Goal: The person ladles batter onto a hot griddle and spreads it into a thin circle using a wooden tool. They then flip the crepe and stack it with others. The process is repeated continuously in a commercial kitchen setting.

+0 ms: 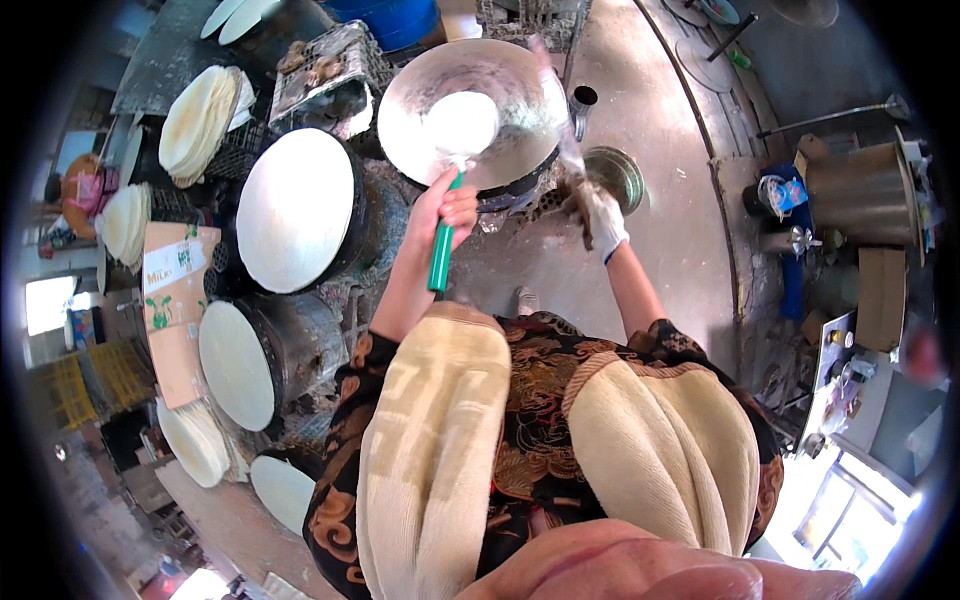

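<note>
My left hand [448, 215] is closed around the green handle [439, 262] of a tool reaching into a wide shallow metal pan [535, 117]. A white round shape [462, 122] lies at the tool's far end; I cannot tell whether it is the tool's head or material in the pan. My right hand [598, 212], in a soiled white glove, is closed on a long pale tool [553, 100], blurred, which stands along the pan's right side. A round greenish metal vessel [625, 170] is just beyond that hand, near a small dark cylinder [584, 98].
Large white rounds on drums [294, 208] [234, 365], stacks of pale sheets [197, 120] and cardboard [178, 335] line my left. Wire baskets [325, 75] and a blue tub [385, 20] stand at the back. A person [78, 195] is at far left. A steel tank [858, 190] stands right.
</note>
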A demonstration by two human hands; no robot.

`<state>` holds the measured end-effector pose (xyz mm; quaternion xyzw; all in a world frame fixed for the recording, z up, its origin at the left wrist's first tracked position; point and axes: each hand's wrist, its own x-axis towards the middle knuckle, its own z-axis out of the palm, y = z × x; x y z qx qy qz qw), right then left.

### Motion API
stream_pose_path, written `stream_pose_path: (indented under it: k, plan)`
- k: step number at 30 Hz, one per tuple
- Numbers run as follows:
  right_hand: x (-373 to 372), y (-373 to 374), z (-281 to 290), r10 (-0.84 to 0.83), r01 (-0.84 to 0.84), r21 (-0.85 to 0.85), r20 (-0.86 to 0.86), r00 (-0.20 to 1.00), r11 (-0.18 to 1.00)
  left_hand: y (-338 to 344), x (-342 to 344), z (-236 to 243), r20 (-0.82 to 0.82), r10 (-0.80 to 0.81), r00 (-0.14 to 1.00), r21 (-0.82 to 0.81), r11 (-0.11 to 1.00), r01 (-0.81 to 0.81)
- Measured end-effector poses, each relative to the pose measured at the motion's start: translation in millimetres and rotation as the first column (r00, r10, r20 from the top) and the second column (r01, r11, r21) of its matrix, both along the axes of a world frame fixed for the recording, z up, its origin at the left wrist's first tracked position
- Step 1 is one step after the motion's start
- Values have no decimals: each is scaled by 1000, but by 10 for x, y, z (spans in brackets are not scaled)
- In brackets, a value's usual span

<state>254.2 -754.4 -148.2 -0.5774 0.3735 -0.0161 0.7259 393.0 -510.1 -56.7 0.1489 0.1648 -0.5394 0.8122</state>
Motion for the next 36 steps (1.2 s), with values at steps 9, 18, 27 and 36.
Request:
stream_pose_path:
  k: [9,18,27,36]
  plan:
    - [167,327,310,-191,206,98,-144,971,974,-1242,1080,-715,181,-413,893,133,910,394]
    - [112,581,-36,-374,359,-107,-225,900,927,-1644,1901,-952,738,-603,303,641,767,-34]
    - [862,771,313,-272,209,-325,-161,949,922,-1163,2828,-860,489,-441,-752,330,892,-309]
    - [1480,1148,395,-228,230,81,-42,973,970,-368,3181,-913,468,-715,-519,417,697,-584]
